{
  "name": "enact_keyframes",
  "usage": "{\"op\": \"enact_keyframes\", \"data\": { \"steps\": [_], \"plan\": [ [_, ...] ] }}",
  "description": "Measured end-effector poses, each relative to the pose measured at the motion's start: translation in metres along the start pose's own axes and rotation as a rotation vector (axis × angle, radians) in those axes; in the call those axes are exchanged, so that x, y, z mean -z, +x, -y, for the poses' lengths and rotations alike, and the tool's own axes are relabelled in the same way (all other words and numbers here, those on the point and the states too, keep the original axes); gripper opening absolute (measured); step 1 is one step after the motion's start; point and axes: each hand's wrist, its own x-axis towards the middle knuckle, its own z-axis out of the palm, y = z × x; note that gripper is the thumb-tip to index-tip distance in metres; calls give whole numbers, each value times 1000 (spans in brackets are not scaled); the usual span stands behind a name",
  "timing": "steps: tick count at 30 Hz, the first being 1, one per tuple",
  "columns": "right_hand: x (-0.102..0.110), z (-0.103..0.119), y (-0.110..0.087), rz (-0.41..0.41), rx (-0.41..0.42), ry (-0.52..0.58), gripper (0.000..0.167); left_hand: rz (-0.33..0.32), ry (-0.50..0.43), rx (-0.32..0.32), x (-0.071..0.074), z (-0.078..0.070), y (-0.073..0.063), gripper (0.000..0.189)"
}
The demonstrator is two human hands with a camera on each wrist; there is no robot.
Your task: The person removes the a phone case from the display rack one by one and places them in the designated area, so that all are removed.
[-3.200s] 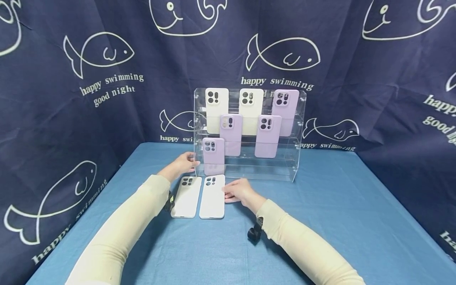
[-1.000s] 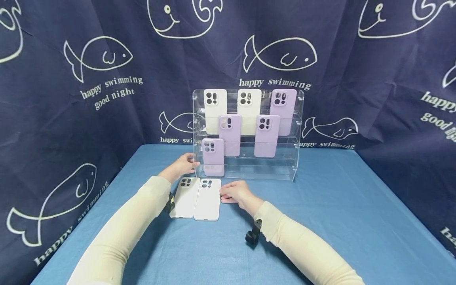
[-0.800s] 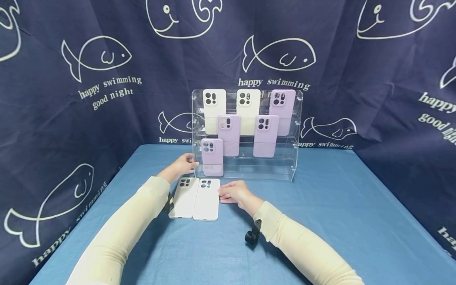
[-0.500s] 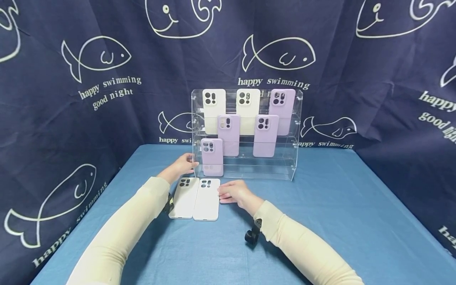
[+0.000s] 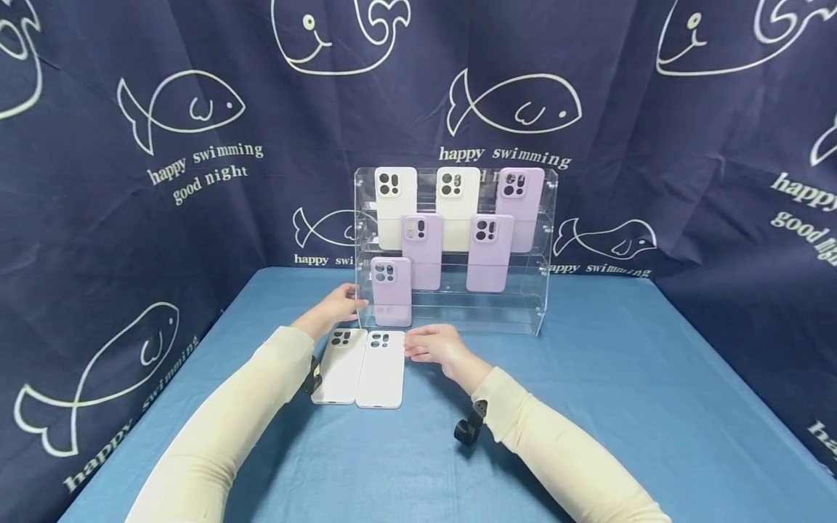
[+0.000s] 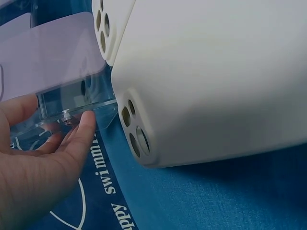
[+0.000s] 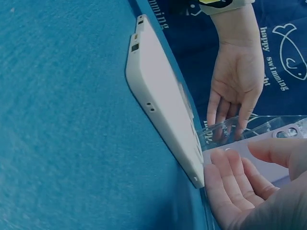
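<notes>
Two white phone cases lie side by side on the blue cloth: a left one (image 5: pixel 339 366) and a right one (image 5: pixel 381 369). Behind them stands a clear acrylic display stand (image 5: pixel 480 317), carrying white and lilac phone cases. My left hand (image 5: pixel 335 306) holds the stand's left side panel, thumb and fingers on either side of it, as the left wrist view shows. By the right white case's upper right corner is my right hand (image 5: pixel 439 344); its fingers (image 7: pixel 230 177) are gently bent with nothing between them. Whether a fingertip touches that case is unclear.
A lilac case (image 5: pixel 391 292) sits in the stand's lowest tier at the left. Two lilac cases fill part of the middle tier, including one at the right (image 5: pixel 490 254). The top tier bears two white cases and a lilac one (image 5: pixel 521 209). Dark printed curtains surround the table.
The right white case has slid left against the other one. Since then my right hand has risen slightly from its side edge toward its top corner. The left hand stays at the stand.
</notes>
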Motion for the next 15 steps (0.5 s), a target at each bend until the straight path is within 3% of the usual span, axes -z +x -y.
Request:
{"op": "enact_keyframes", "data": {
  "steps": [10,15],
  "plan": [
    [2,13,-1,-10,22,25,27,-22,71,-7,1,-4,0,62],
    [6,17,-1,-32,44,49,31,-18,36,16,-1,-3,0,62]
  ]
}}
